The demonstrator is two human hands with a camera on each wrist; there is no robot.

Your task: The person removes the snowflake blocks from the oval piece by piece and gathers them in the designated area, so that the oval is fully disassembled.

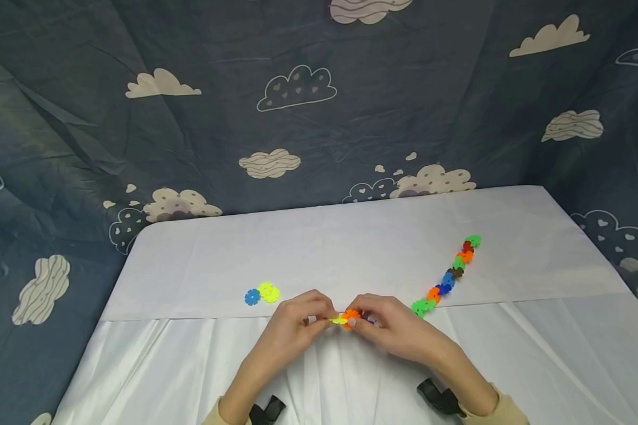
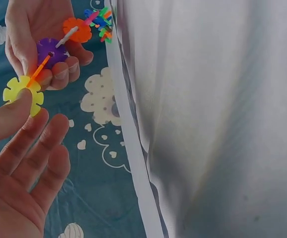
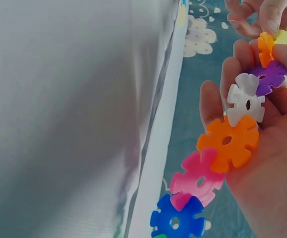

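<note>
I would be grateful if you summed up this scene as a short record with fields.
Left hand: pinches a yellow disc
Right hand: holds an orange disc, chain across the palm
Contact: yellow and orange discs meet between the hands
Chain: notched discs in many colours, reaching toward the table's far right, green at that end
Loose pieces: blue disc and yellow pieces, beyond the left hand; yellow count unclear
Table: white cover
Backdrop: dark, cloud-patterned cloth
</note>
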